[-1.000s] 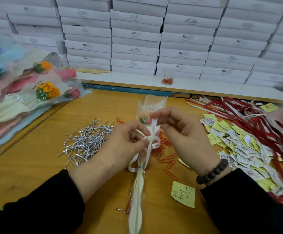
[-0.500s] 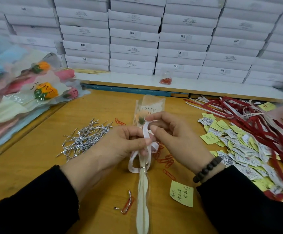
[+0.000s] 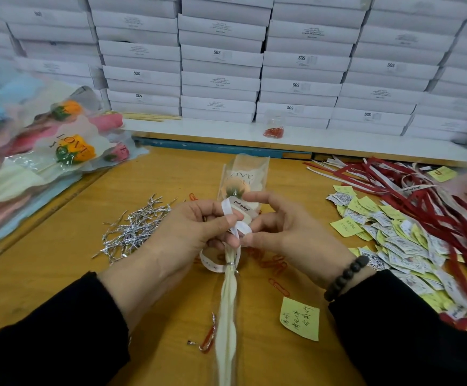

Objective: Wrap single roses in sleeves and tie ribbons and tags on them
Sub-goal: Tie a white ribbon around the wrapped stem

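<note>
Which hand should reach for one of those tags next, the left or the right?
Probably the right hand: the tags are piled on its side. The left hand pinches the white ribbon at the sleeved rose, keeping the loop in place.

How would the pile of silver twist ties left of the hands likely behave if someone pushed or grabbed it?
The silver twist ties lie crisscrossed in a loose heap on the table, so a push would probably scatter some rather than move the pile whole. They look thin and light. Tangled as they are, grabbing one may drag out neighbours too.
</note>
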Demonstrator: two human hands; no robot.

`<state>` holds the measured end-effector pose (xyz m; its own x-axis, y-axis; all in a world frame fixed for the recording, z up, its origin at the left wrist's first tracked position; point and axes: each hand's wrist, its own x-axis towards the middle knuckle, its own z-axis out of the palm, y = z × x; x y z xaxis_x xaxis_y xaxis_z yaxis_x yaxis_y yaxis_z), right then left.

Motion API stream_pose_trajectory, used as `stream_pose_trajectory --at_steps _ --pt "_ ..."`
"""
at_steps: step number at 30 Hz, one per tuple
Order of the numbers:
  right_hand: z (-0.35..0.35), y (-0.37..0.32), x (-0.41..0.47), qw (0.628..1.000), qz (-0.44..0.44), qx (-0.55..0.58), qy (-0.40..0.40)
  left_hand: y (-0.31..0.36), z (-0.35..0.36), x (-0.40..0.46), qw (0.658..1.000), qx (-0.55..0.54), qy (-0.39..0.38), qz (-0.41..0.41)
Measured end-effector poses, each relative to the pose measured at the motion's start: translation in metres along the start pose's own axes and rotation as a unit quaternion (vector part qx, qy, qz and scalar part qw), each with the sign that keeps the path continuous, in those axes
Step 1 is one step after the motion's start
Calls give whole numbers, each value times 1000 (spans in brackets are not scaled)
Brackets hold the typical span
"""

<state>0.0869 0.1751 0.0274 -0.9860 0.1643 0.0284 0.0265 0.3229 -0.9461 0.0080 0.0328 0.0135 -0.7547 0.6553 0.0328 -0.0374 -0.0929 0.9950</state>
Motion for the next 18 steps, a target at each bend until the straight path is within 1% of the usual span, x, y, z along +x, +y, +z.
stream_pose_trajectory --at_steps 5,8,10,12,14,16,18 --pt "-1 0 0 1000 -10 7 20 -2 -1 2 999 17 28 7" --pt "-4 0 1 998 -28 53 33 -3 -2 3 999 34 39 13" --pt "-6 -2 0 995 -43 90 25 -3 -1 3 998 39 37 15" --pt "-6 -3 0 990 -47 133 5 -4 0 3 998 37 39 16" --pt "-5 -4 0 981 -19 193 -20 -4 0 3 999 27 43 18" --pt "-2 -4 -1 967 13 245 -69 -3 0 2 999 14 47 17" --pt "-1 -5 -4 951 35 277 -135 -2 0 2 999 8 50 13"
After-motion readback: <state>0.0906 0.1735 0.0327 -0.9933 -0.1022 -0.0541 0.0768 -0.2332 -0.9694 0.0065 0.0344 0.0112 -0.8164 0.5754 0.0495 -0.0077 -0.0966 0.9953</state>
